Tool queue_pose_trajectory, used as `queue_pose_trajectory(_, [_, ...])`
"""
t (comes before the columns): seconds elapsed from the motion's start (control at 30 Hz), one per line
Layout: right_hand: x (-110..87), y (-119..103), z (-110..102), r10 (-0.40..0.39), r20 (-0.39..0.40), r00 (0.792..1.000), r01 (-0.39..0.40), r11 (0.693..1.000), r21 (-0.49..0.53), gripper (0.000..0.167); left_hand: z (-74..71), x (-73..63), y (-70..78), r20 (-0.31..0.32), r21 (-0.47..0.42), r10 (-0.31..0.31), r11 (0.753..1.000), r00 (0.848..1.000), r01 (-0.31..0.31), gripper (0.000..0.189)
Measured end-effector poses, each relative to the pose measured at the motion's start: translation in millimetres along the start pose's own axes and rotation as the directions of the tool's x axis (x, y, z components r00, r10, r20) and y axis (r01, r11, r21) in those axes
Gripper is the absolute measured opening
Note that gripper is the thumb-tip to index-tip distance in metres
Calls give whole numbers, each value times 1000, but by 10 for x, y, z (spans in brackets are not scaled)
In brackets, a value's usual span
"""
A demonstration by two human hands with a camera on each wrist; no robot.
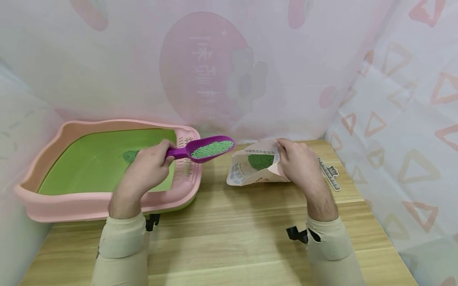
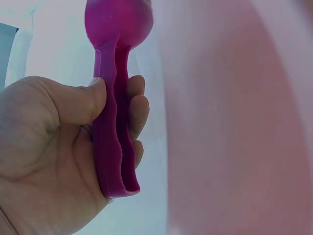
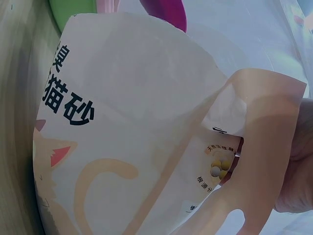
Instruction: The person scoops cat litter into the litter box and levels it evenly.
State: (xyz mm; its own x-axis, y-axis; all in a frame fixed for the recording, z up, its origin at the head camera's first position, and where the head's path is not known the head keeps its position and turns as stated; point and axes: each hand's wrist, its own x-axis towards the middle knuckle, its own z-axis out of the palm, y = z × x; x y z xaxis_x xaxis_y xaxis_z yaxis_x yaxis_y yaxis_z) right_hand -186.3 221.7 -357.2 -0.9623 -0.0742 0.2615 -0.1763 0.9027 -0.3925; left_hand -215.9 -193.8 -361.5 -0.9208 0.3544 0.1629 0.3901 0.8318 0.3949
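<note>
My left hand grips the handle of a purple scoop, which is heaped with green pellets. Thumb and fingers wrap the grooved handle in the left wrist view. The scoop reaches past the right rim of a pink and green litter box, where a small patch of green litter lies on the floor. Cat litter bag in its grasp, my right hand holds the bag's upper edge. The bag's mouth faces left, showing green litter inside. In the right wrist view the bag hides most of the fingers.
A flat strip with a cat figure lies on the wooden table, right of the bag. Behind the table hangs a patterned cloth, and another cloth wall stands on the right.
</note>
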Motion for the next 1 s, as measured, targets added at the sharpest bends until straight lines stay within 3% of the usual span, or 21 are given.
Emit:
queue_pose_trajectory(0.67, [5, 19, 2, -3, -1, 1000, 3, 1000, -4, 37, -382, -267, -558, -12, 63, -204, 977, 979, 204, 33])
queue_pose_trajectory(1.0, [7, 18, 13, -5, -6, 1000, 5, 1000, -7, 37, -535, -413, -763, 25, 97, -291, 953, 956, 287, 38])
